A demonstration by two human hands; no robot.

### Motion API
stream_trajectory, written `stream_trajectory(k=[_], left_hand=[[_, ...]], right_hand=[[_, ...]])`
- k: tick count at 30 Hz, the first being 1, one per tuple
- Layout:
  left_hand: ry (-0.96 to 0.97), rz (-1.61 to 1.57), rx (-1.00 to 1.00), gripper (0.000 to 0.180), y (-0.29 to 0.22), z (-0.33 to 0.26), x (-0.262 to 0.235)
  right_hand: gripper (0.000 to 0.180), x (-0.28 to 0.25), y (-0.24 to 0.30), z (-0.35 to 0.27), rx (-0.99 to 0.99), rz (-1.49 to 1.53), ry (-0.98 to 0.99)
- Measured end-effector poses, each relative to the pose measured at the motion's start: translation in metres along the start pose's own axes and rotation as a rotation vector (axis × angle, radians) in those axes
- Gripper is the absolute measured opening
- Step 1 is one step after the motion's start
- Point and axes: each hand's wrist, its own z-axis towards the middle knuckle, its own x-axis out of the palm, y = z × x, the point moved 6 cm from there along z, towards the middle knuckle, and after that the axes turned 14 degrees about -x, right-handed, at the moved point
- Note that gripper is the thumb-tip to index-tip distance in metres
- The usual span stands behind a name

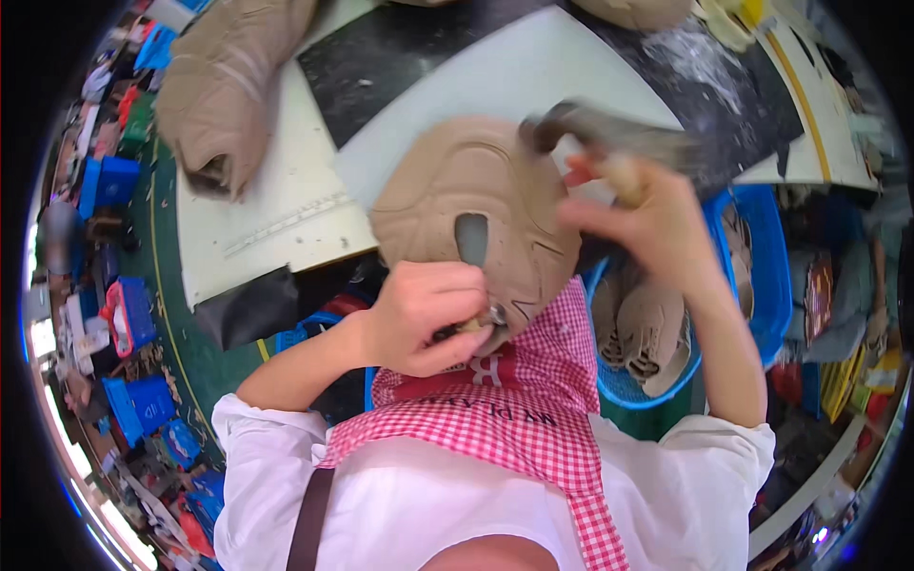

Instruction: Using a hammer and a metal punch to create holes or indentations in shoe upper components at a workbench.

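Note:
A flat brown shoe upper (pixel 476 171) with an oblong opening lies over the near edge of a pale board (pixel 552 67). My left hand (pixel 419 309) is closed around a short metal punch-like tool (pixel 496 318) at the upper's near end; the tool's tip is hard to make out. Raised over the right side of the upper, my right hand (pixel 657 214) grips a hammer (pixel 619 133) by its light handle. Motion smears the hammer and the fingers of that hand.
Stacked brown uppers (pixel 224 95) rest on the white tabletop (pixel 295 205) at left. Black sheeting (pixel 400 57) covers part of the table. Below the table's right side, a blue basket (pixel 657 395) holds several brown pieces. Blue bins (pixel 138 404) stand on the green floor at far left.

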Motion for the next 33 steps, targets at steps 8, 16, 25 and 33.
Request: stream_trajectory(k=[8,16,25,33], left_hand=[[-0.095,-0.081,0.080,0.013,-0.003,-0.004,0.007],[0.116,-0.286,0.011,0.014,0.009,-0.001,0.000],[-0.289,-0.665,-0.496,0.009,0.028,-0.020,-0.054],[-0.221,-0.759,-0.508,0.011,0.042,-0.015,-0.018]], right_hand=[[0.055,0.027,0.032,0.037,-0.362,-0.321,0.161],[0.055,0.034,0.009,0.050,0.073,0.095,0.265],[0.048,0.025,0.016,0.051,-0.220,-0.234,0.130],[0.046,0.021,0.029,0.041,-0.467,-0.423,-0.016]])
